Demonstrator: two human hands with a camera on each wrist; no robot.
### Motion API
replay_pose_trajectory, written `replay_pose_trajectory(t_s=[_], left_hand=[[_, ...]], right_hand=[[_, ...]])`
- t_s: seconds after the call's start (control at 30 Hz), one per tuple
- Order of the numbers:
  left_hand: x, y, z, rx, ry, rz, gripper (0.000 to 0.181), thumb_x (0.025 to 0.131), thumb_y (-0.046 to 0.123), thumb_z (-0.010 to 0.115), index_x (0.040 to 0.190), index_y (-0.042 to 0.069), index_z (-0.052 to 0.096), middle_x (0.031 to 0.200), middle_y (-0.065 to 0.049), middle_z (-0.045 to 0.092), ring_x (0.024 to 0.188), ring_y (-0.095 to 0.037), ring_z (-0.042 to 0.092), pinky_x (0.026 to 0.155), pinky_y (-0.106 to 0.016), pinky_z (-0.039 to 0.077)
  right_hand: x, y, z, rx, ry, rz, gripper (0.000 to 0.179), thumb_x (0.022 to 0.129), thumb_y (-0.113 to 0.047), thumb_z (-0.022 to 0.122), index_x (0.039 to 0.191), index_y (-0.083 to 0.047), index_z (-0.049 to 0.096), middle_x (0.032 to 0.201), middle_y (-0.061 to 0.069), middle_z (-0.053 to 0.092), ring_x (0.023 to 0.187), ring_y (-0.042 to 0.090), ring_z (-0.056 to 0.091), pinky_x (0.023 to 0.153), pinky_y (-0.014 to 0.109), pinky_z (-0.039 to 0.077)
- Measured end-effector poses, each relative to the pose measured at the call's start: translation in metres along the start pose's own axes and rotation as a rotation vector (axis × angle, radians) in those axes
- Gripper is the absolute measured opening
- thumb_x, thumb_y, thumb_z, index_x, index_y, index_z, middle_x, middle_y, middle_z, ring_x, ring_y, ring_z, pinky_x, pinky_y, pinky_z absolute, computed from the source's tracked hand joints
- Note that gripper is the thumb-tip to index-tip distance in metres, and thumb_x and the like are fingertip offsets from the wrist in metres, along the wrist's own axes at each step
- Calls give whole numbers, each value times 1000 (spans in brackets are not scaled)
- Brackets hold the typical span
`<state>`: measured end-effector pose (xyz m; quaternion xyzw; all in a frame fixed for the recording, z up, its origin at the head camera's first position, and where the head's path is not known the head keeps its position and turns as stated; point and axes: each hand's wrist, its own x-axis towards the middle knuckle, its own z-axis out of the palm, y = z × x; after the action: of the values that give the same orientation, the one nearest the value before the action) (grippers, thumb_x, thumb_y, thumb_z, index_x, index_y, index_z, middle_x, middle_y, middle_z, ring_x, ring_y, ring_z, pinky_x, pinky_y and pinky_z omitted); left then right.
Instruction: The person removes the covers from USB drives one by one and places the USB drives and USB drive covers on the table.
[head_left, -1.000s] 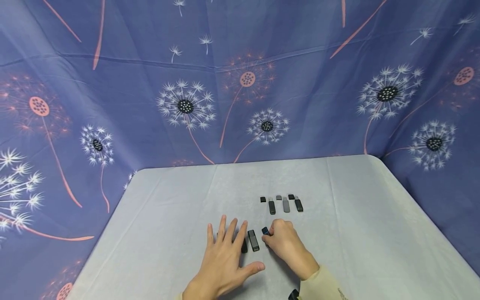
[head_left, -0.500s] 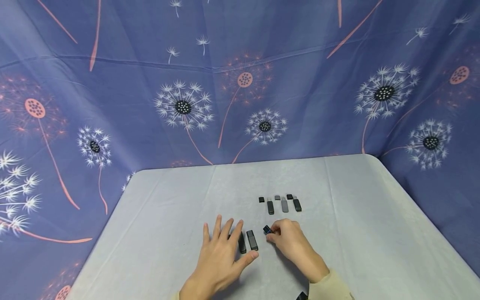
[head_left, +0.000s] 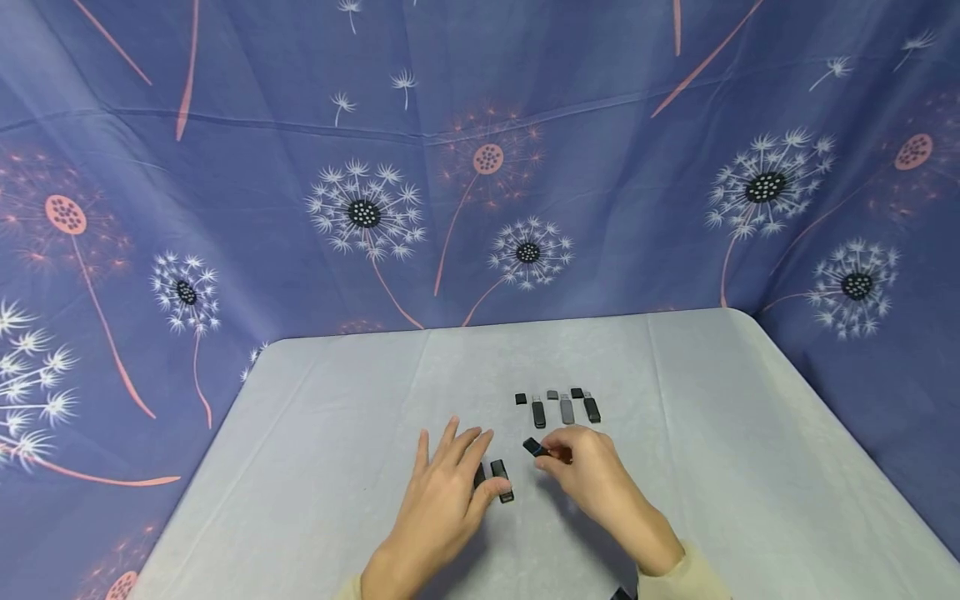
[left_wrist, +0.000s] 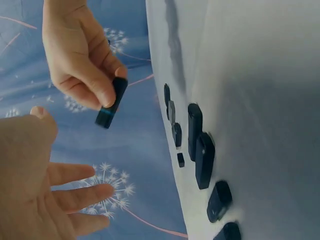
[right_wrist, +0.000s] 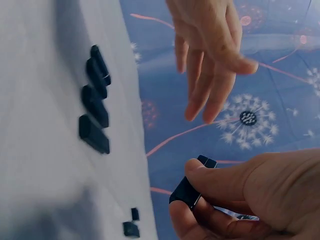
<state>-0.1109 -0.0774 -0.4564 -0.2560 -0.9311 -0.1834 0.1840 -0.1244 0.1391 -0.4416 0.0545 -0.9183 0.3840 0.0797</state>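
Observation:
My right hand [head_left: 596, 471] pinches a black capped USB flash drive [head_left: 533, 447] between thumb and fingers, lifted above the table. In the right wrist view that drive [right_wrist: 186, 192] lies under the thumb; in the left wrist view a thin blue band shows on the drive [left_wrist: 114, 100]. My left hand [head_left: 435, 512] has its fingers spread and hovers over a row of capped dark USB flash drives, holding nothing. One grey-black drive [head_left: 501, 477] shows beside its thumb; the left hand hides part of the row. The left wrist view shows several drives [left_wrist: 204, 160] lying there.
Farther back lie three uncapped flash drives: a black one [head_left: 538, 413], a grey one [head_left: 567, 410] and another black one [head_left: 592, 408]. Small caps [head_left: 521, 399] lie just behind them. A pale cloth covers the table [head_left: 337, 400]; a blue dandelion-print curtain [head_left: 450, 233] hangs behind it.
My right hand has risen off the table with the flash drive, moving slightly up and right in the head view. My left hand has lifted a little, its fingers less spread.

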Motion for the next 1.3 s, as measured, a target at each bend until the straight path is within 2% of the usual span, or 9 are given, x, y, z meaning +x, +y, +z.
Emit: replay_pose_trajectory(t_s=[0.17, 0.27, 0.47, 0.7, 0.97, 1.1, 1.17, 1.3], left_hand=[[1, 4, 2, -75, 90, -1, 52, 96, 46, 68, 135, 12, 66, 128, -5, 72, 132, -35, 61, 101, -63, 51], [3, 6, 3, -106, 112, -2, 49, 96, 45, 68, 132, 12, 68, 127, -6, 73, 128, -32, 64, 98, -58, 54], [6, 8, 3, -173, 150, 42, 41, 92, 35, 74, 124, 10, 72, 120, -8, 75, 115, -27, 72, 90, -44, 60], [8, 14, 1, -292, 147, 69, 37, 92, 32, 74, 122, 10, 74, 117, -3, 76, 110, -19, 73, 89, -33, 61], [8, 16, 3, -331, 221, 110, 27, 89, 29, 78, 110, 11, 78, 105, 3, 76, 94, -8, 73, 82, -22, 59], [9, 17, 3, -352, 229, 112, 22, 89, 27, 78, 106, 12, 79, 98, 6, 76, 86, -4, 71, 77, -15, 55], [9, 17, 3, -355, 238, 112, 21, 88, 26, 78, 104, 12, 79, 94, 7, 76, 82, -2, 69, 75, -16, 55], [8, 17, 2, -335, 244, 98, 18, 86, 26, 80, 99, 14, 80, 89, 10, 75, 79, 0, 66, 78, -26, 56]], right_hand=[[-3, -10, -3, 47, -7, -54, 12, 80, -6, 87, 83, -12, 78, 79, -6, 68, 72, 4, 62, 67, 23, 55], [-5, -14, -6, 70, -18, -87, 12, 80, -6, 87, 85, -11, 77, 81, -5, 68, 73, 3, 63, 68, 22, 56], [-9, -19, -9, 101, -45, -136, 12, 82, -8, 86, 84, -14, 77, 82, -7, 67, 74, 0, 61, 68, 22, 57], [-16, -24, -9, 143, -111, -148, 11, 84, -9, 84, 86, -18, 77, 86, -10, 67, 78, -1, 63, 69, 21, 57], [-19, -25, -5, 162, -116, -213, 7, 87, -15, 83, 88, -18, 77, 88, -9, 68, 80, 0, 66, 69, 21, 58], [-20, -25, -4, 156, -115, -225, 8, 87, -12, 83, 89, -18, 77, 90, -8, 69, 80, 1, 67, 69, 21, 58], [-20, -25, -3, 155, -107, -231, 10, 87, -10, 83, 88, -18, 77, 90, -8, 69, 80, 2, 67, 69, 21, 58], [-21, -24, -1, 144, -84, -250, 14, 85, -5, 83, 88, -17, 77, 90, -7, 70, 79, 3, 68, 69, 22, 59]])
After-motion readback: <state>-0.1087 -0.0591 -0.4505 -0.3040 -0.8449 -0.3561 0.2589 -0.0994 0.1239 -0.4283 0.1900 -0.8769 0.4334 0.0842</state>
